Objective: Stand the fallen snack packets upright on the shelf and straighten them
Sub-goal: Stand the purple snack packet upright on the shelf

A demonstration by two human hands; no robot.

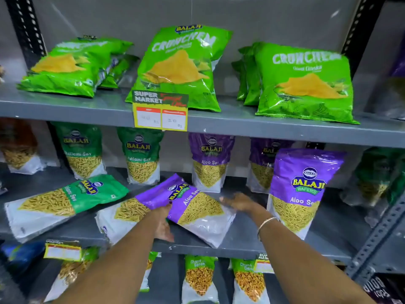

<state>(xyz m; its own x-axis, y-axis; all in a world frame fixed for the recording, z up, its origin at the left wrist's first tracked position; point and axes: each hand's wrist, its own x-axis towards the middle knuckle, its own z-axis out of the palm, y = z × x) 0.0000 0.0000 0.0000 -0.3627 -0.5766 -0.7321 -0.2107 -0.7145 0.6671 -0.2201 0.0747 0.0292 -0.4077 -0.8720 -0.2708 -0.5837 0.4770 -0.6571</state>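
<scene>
On the middle shelf (241, 242) a purple Aloo Sev packet (197, 209) lies tilted on top of a second fallen purple packet (122, 213). My left hand (163, 224) grips the top packet's left edge. My right hand (238, 202) lies flat against its right upper edge, fingers spread. A green Ratlami Sev packet (59, 205) lies fallen at the left. Another purple Aloo Sev packet (300, 191) stands upright at the right front.
Upright green and purple packets line the back of the middle shelf. The top shelf (263, 126) holds bright green Crunchem bags, one lying flat at the left (70, 66). A yellow price tag (161, 113) hangs on its edge. A slotted metal post (377, 233) stands at the right.
</scene>
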